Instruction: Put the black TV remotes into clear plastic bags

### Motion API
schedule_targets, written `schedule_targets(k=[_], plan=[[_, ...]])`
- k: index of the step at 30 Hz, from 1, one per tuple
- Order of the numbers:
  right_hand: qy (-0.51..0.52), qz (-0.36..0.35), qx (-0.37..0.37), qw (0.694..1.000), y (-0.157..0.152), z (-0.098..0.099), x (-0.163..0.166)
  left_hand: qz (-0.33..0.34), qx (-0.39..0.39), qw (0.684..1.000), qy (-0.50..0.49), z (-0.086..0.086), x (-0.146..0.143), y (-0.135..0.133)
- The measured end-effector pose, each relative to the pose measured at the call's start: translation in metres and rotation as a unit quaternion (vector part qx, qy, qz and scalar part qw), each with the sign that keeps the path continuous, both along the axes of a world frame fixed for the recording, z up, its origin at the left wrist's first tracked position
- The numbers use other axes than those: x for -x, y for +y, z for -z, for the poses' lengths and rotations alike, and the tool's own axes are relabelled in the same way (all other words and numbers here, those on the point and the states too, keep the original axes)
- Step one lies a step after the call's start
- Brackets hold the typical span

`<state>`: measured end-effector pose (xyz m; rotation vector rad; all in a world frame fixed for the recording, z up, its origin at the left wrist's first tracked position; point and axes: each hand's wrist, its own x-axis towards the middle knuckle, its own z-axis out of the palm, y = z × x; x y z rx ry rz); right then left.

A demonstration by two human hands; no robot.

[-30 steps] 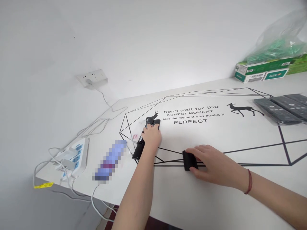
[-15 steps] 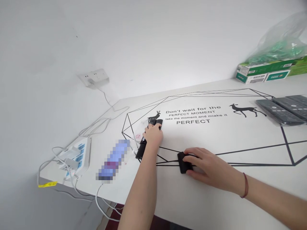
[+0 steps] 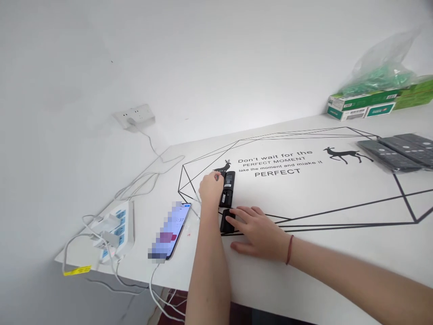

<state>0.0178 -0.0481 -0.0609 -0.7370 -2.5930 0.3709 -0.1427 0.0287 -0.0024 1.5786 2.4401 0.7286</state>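
A black remote control (image 3: 229,181) lies back side up on the white table, its battery compartment uncovered at the near end. My left hand (image 3: 211,188) is closed at its left side, fingers curled downward. A dark edge shows by those fingertips, but what they hold is hidden. Just below the remote sits a small black cover (image 3: 227,222), apart from it. My right hand (image 3: 259,232) has its fingertips on the cover's right edge, with the fingers spread and the thumb away from it.
A lit phone (image 3: 172,230) with a cable lies left of my left forearm. Farther left is a power strip (image 3: 126,230) with plugs and loose cords. Wrapped remotes (image 3: 389,155) lie at right; green boxes (image 3: 361,106) under a plastic bag stand behind.
My right hand has moved left with the black cover and set it below the remote; its thumb has come away. My left hand has shifted, uncovering more of the remote.
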Motion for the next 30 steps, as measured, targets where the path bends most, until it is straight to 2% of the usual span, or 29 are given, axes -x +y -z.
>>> schedule_targets(k=[4, 9, 13, 16, 19, 21, 23, 26, 28, 30], plan=[[0.021, -0.001, 0.005, 1.0, 0.003, 0.003, 0.01, 0.006, 0.009, 1.0, -0.007, 0.001, -0.001, 0.0], [0.043, -0.001, 0.011, 0.999, 0.003, 0.006, 0.008, 0.01, 0.003, 1.0, -0.014, -0.001, -0.004, -0.001], [0.052, 0.005, 0.006, 0.999, 0.006, 0.004, 0.003, 0.029, 0.004, 0.999, 0.017, 0.001, -0.011, 0.003], [0.06, 0.055, -0.002, 0.997, 0.021, 0.002, -0.022, 0.059, 0.004, 0.997, 0.055, 0.004, -0.021, 0.006], [0.031, 0.169, -0.023, 0.985, 0.047, 0.003, -0.074, 0.091, 0.006, 0.993, 0.07, 0.006, -0.031, 0.008], [-0.001, 0.279, -0.037, 0.96, 0.066, 0.003, -0.12, 0.115, 0.008, 0.991, 0.067, 0.006, -0.036, 0.008], [-0.003, 0.386, -0.043, 0.921, 0.083, 0.003, -0.169, 0.134, 0.008, 0.989, 0.066, 0.007, -0.04, 0.008], [0.008, 0.567, -0.048, 0.822, 0.1, 0.002, -0.229, 0.156, -0.001, 0.985, 0.078, 0.009, -0.045, 0.008], [0.01, 0.643, -0.031, 0.765, 0.107, 0.001, -0.253, 0.169, -0.005, 0.982, 0.089, 0.011, -0.048, 0.008], [0.006, 0.677, -0.009, 0.736, 0.112, 0.001, -0.266, 0.18, -0.005, 0.979, 0.096, 0.012, -0.051, 0.008]])
